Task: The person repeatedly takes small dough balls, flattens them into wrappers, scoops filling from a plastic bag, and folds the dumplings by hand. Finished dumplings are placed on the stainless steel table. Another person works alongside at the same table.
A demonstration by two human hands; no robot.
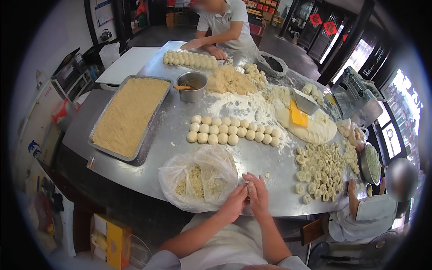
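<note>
My left hand (237, 199) and my right hand (258, 194) meet at the near edge of the steel table (148, 175). Their fingers are cupped together, and whatever may be between the palms is hidden. Just left of them sits a clear plastic bag (168, 179) of greenish, crumbly filling (192, 182). Beyond the bag, round dough balls (222, 137) stand in three rows. A small scrap of dough (267, 174) lies right of my fingertips.
At left are a tray of tan crumbs (130, 114) and a metal pot (192, 92). Shaped dough pieces (319, 172), a dough slab (314, 130) and a yellow scraper (298, 114) lie at right. One person (222, 27) works opposite, another (361, 216) at right.
</note>
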